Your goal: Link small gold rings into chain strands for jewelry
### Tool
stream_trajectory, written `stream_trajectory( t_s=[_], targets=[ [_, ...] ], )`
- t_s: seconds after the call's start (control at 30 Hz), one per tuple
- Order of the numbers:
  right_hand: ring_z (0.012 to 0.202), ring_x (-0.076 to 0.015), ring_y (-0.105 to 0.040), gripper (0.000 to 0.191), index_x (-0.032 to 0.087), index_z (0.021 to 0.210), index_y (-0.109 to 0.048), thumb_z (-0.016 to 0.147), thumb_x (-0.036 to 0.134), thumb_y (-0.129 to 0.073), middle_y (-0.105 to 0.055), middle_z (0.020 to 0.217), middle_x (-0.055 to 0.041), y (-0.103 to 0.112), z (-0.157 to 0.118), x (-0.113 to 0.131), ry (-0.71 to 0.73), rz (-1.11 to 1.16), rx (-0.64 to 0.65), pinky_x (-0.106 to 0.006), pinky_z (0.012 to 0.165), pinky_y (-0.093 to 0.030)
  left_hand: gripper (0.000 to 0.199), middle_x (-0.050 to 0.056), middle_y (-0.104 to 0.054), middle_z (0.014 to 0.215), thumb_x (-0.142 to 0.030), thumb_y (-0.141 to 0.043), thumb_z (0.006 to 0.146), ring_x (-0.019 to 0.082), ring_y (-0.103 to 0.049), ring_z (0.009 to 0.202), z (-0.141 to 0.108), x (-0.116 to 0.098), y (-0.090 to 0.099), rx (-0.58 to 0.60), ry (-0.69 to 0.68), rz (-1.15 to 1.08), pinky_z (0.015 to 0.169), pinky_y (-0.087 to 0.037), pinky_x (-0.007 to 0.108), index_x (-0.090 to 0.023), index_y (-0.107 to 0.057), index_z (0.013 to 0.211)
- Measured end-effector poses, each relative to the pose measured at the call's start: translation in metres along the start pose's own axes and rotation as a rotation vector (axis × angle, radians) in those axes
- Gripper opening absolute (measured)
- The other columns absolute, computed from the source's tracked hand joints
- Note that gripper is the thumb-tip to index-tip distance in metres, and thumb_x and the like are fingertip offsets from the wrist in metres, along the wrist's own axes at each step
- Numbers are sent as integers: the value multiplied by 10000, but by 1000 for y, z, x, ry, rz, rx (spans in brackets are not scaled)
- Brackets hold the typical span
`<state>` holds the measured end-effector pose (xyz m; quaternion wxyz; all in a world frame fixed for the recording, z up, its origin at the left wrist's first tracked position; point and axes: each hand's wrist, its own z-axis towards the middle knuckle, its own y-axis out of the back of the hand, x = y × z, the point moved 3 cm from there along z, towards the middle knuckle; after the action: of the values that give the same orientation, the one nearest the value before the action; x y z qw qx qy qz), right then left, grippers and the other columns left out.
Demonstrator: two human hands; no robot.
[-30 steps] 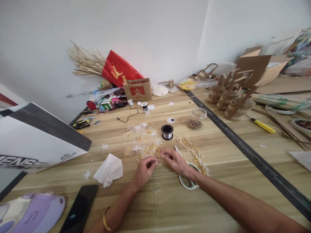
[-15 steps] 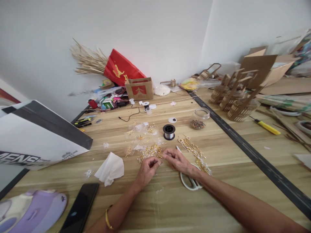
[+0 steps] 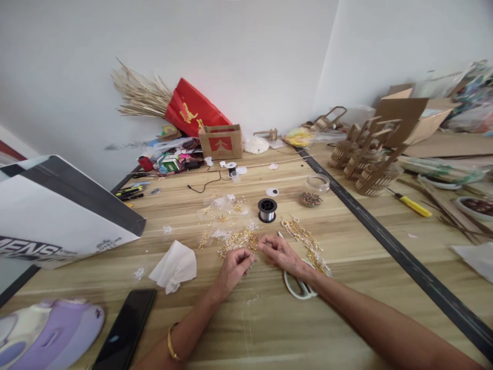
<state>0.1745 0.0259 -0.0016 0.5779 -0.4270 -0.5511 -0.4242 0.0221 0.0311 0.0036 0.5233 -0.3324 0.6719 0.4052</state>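
Thumb and fingers of my left hand point(image 3: 235, 268) are pinched together over the near edge of a pile of gold and clear beads point(image 3: 235, 242); what they hold is too small to name. Just right of the pile, my right hand point(image 3: 278, 252) is closed too, its fingertips hidden behind the knuckles. Under my right wrist lie scissors with pale green handles point(image 3: 301, 292). Gold and clear beaded strands point(image 3: 308, 241) rest beyond that wrist. A black spool of clear line point(image 3: 267, 210) stands behind the beads. Faint thin line and a small clear strand point(image 3: 252, 299) lie near me.
To the left are a white tissue point(image 3: 174, 266), a black phone point(image 3: 125, 329), a purple device point(image 3: 57, 329) and a large box point(image 3: 69, 210). A glass jar of beads point(image 3: 315, 191) stands at the right, with woven baskets point(image 3: 372, 172) and a yellow-handled tool point(image 3: 414, 205) farther off.
The view has shifted slightly, so things at the right appear a little farther left. Both hands keep nearly the same pose; the left fingertips have turned a little.
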Motion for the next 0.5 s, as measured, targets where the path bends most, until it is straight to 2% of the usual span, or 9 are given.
stream_trajectory(
  t_s=[0.2,0.37,0.5],
  targets=[
    [370,-49,-349,317,159,726,-501,833,457,-509,-462,516,59,-1,1,8,-15,-119,19,-176,367,-251,252,-54,-450,477,-376,-594,711,69,-397,428,-2,2,0,22,25,-66,437,-300,191,-132,-567,652],
    [461,-65,-419,254,147,736,-560,854,364,-503,-493,580,39,9,5,34,86,-415,6,-183,445,-322,269,-51,-465,480,-392,-607,689,67,-402,422,-3,5,-1,28,37,-94,436,-305,189,-127,-567,671],
    [534,-92,-472,166,158,774,-574,868,267,-492,-532,605,28,24,-7,62,200,-777,-68,-207,523,-339,300,-52,-464,468,-421,-617,675,65,-394,406,-5,5,-1,32,40,-133,429,-304,188,-128,-552,670]
  ],
)
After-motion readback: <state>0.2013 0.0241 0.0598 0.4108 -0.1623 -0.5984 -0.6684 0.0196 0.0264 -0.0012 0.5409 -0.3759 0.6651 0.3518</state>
